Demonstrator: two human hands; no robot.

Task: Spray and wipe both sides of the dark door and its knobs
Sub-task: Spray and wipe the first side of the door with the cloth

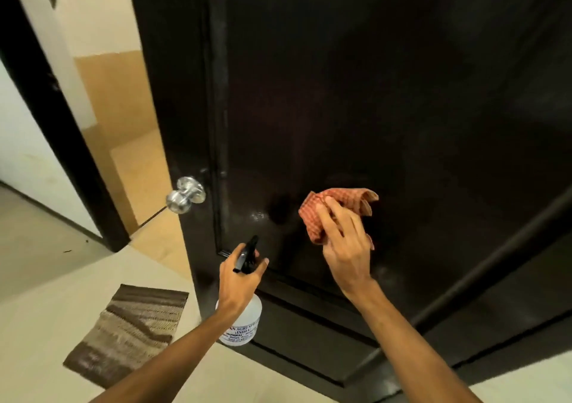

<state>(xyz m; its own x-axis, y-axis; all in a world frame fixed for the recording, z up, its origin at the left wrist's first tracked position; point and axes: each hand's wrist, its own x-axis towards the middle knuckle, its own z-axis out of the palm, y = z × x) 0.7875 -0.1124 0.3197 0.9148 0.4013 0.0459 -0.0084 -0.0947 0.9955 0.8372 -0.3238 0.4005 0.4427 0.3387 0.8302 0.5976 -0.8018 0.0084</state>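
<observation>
Fingers (pixel 328 214) of right hand (pixel 343 248) clutch checked cloth (pixel 343 197) against dark door (pixel 402 93); left hand (pixel 238 279) grips spray bottle (pixel 251 314) labelled "INDIA".

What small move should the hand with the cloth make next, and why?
Probably the right hand should slide the cloth left across the dark door to the pale wet spot near its edge, which looks unwiped; the left hand holds the spray bottle aside.

We see a dark brown door (pixel 371 93) filling the right, a shiny silver knob (pixel 185 195) centre left, an orange-red checked cloth (pixel 337 204), a white bottle (pixel 247 313) with black nozzle and blue lettering, and a brown-and-beige striped mat (pixel 130 325) lower left.
</observation>
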